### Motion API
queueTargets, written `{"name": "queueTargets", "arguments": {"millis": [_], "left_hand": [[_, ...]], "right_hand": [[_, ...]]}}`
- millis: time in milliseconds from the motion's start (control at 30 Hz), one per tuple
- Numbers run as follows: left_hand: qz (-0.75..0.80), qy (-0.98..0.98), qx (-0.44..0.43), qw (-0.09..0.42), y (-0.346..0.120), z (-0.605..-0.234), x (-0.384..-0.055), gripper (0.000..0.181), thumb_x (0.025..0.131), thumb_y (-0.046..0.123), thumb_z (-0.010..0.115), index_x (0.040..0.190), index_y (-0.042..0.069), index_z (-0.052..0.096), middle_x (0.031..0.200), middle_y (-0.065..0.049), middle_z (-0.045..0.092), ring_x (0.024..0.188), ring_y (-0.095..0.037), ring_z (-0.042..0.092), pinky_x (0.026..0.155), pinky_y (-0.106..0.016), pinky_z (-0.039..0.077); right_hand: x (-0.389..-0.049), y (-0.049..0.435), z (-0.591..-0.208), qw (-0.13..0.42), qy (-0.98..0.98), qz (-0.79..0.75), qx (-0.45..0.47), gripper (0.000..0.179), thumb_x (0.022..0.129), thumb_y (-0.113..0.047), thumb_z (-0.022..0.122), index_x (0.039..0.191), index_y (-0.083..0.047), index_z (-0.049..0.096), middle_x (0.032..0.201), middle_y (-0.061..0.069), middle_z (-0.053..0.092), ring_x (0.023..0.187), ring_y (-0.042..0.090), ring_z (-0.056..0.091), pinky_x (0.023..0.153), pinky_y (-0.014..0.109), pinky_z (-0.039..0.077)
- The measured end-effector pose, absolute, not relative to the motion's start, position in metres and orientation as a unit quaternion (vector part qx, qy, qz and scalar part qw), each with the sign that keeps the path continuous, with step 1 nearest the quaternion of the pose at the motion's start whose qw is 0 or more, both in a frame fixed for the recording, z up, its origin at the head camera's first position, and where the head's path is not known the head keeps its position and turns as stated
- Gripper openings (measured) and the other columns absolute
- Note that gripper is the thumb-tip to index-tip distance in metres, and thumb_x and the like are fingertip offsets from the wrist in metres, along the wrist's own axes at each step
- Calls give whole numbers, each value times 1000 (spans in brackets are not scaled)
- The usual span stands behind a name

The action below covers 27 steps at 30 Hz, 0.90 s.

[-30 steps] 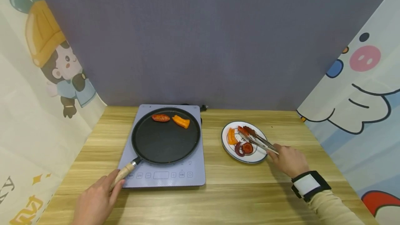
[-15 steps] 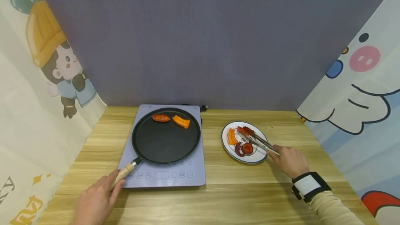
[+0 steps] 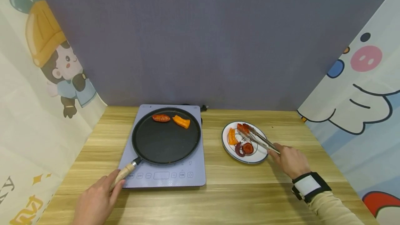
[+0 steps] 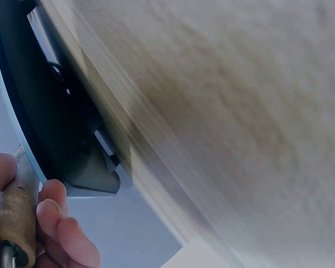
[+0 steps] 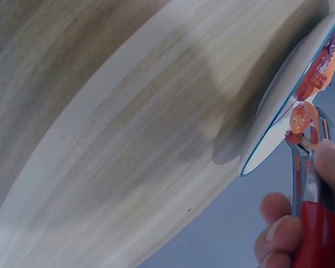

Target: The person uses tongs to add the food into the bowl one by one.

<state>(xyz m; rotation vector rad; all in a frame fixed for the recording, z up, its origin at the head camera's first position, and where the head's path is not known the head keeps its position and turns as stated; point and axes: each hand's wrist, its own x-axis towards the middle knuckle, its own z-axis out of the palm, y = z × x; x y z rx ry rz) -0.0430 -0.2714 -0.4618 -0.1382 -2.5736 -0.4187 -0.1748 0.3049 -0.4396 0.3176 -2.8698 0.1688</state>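
Left of the plate (image 3: 253, 157), a pan handle (image 3: 126, 171) is gripped by the left hand (image 3: 97, 197); over it, tongs (image 3: 260, 143) are held by the right hand (image 3: 292, 160), red food (image 3: 242, 128) between their tips.

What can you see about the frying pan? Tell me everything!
The frying pan is round, shallow and black, with a smooth-looking inside. A silvery collar joins it to a wooden-looking handle, which slants toward the near left. The pan sits on an induction cooktop, and the left hand grips the handle. A scored reddish piece of food and an orange piece lie inside, near the far edge.
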Motion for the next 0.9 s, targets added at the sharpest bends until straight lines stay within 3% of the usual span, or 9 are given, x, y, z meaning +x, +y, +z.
{"name": "queueTargets", "arguments": {"millis": [600, 900], "left_hand": [[-154, -952, -47, 259, -271, -461, -42, 39, 80, 22, 77, 112, 4, 65, 66, 0, 53, 48, -10, 39, 42, -33, 30], [-157, -951, -50, 260, -271, -461, -42, 38, 81, 23, 76, 112, 5, 65, 67, -1, 54, 49, -11, 42, 41, -34, 31]], "right_hand": [[-175, 304, -437, 125, -985, 52, 109, 39, 91, -37, 64, 115, -5, 66, 79, 20, 68, 55, 32, 61, 41, 45, 40], [-179, 299, -430, 153, -980, 43, 122, 36, 90, -35, 65, 110, -5, 67, 75, 19, 67, 55, 32, 62, 40, 44, 40]]}}
